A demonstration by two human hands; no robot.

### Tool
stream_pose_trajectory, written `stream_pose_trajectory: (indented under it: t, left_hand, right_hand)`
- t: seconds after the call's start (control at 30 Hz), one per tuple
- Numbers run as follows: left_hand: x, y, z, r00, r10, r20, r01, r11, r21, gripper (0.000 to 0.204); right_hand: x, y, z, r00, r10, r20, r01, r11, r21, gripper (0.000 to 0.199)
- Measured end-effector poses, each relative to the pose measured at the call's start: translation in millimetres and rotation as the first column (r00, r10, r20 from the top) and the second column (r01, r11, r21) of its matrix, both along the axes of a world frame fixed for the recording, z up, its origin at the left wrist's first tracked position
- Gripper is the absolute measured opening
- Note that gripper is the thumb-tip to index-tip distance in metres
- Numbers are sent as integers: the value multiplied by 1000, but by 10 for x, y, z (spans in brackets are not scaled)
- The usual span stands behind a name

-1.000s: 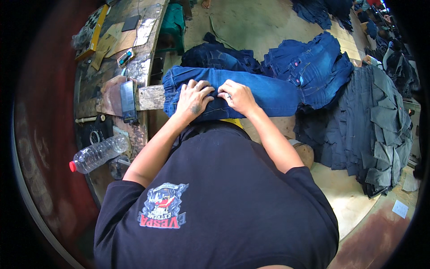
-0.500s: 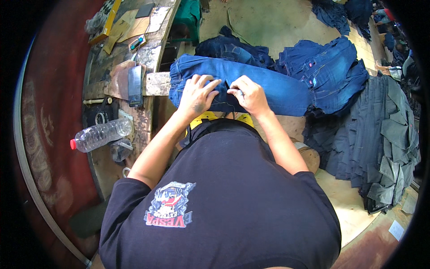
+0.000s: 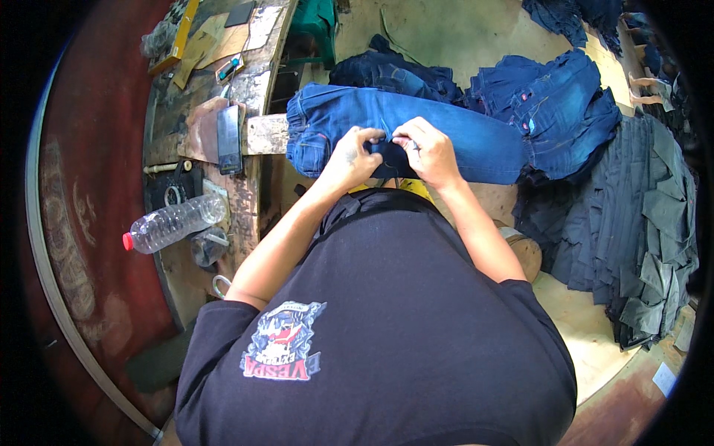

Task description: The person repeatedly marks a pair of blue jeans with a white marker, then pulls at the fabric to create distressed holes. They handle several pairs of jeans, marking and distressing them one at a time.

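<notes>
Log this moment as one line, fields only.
left hand: pinching blue jeans | right hand: pinching the same fabric fold | jeans: laid across the wooden bench | nearby: plastic bottle, phone

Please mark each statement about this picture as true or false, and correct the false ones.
1. Both hands pinch the blue jeans. True: left hand and right hand grip the fabric.
2. The plastic bottle stands upright. False: it lies on its side.
3. The bottle has a red cap. True.
4. The dark phone lies on the jeans. False: it lies on the wooden bench.
5. The grey stacked garments are on the person's left. False: on the right.
</notes>
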State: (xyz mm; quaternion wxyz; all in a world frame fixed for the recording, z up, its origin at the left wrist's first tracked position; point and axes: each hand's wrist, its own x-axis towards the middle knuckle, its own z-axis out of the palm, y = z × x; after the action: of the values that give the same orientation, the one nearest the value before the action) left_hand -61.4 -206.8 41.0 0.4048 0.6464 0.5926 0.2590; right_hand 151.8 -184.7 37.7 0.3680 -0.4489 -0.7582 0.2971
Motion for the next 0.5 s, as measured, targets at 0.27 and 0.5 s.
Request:
stream_pose_trajectory:
  t: [0.27, 0.5]
  left_hand:
    - [0, 100, 292, 756, 437, 488, 10, 737, -676, 18]
    - [51, 193, 139, 804, 454, 384, 19, 625, -780, 7]
  right_hand:
    - [179, 121, 137, 951, -241, 195, 309, 793, -525, 56]
    - [231, 118, -268, 952, -210, -224, -36, 648, -761, 39]
